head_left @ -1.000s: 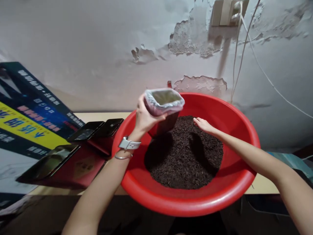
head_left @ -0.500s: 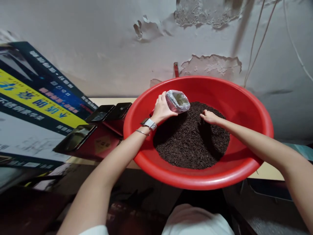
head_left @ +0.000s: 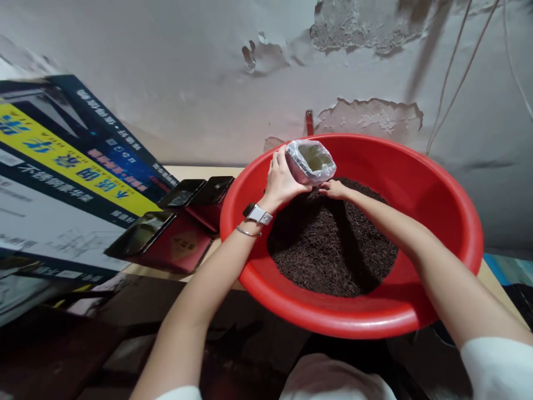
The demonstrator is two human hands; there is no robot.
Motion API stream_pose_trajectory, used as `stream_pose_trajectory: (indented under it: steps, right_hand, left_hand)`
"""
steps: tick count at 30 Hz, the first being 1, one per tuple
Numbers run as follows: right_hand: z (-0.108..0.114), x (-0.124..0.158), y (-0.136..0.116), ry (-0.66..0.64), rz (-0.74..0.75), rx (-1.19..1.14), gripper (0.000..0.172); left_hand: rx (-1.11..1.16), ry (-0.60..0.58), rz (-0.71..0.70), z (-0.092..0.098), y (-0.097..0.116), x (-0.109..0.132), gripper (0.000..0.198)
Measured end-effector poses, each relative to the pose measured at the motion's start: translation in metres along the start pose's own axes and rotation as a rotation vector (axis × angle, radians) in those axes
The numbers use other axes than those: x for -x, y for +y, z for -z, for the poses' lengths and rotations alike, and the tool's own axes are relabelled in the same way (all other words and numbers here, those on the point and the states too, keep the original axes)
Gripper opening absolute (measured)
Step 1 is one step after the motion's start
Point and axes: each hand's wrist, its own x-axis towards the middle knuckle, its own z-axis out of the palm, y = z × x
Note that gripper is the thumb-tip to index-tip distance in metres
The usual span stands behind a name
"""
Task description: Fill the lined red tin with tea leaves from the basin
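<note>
A big red basin [head_left: 449, 189] holds a heap of dark loose tea leaves [head_left: 333, 250]. My left hand [head_left: 281, 180] grips a small container lined with a clear plastic bag [head_left: 310, 161], tilted with its mouth toward the heap, at the basin's far left side. My right hand [head_left: 335, 190] lies on the leaves just below the container's mouth, fingers together against the heap. A watch and a thin bangle are on my left wrist.
Three open dark red tins [head_left: 166, 236] stand on the table left of the basin. A large printed cardboard box [head_left: 62, 172] leans behind them. The peeling wall [head_left: 208, 66] is close behind, with cords [head_left: 453, 72] hanging at the right.
The container came down from above the basin to the leaves and tilted. My right hand slid left across the heap up to its mouth. The view shifted down.
</note>
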Motion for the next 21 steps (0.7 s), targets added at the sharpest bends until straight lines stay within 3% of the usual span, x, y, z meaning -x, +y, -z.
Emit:
stream_pose_trajectory:
  steps: [3, 7, 14, 21]
  right_hand:
    - [-0.009, -0.010, -0.024, -0.108, -0.006, 0.006, 0.057]
    - [-0.018, -0.001, -0.041, -0.155, 0.069, 0.133, 0.060]
    - [-0.022, 0.062, -0.039, -0.243, 0.205, 0.170, 0.048]
    - [-0.023, 0.115, -0.028, -0.287, 0.178, 0.241, 0.052]
  left_hand:
    - [-0.022, 0.045, 0.024, 0.008, -0.007, -0.002, 0.118]
    - [-0.008, 0.019, 0.052, 0.010, -0.013, -0.003, 0.118]
    - [0.068, -0.078, 0.035, 0.000, -0.001, 0.003, 0.116]
    - [0.158, -0.289, -0.113, -0.025, 0.010, 0.004, 0.121]
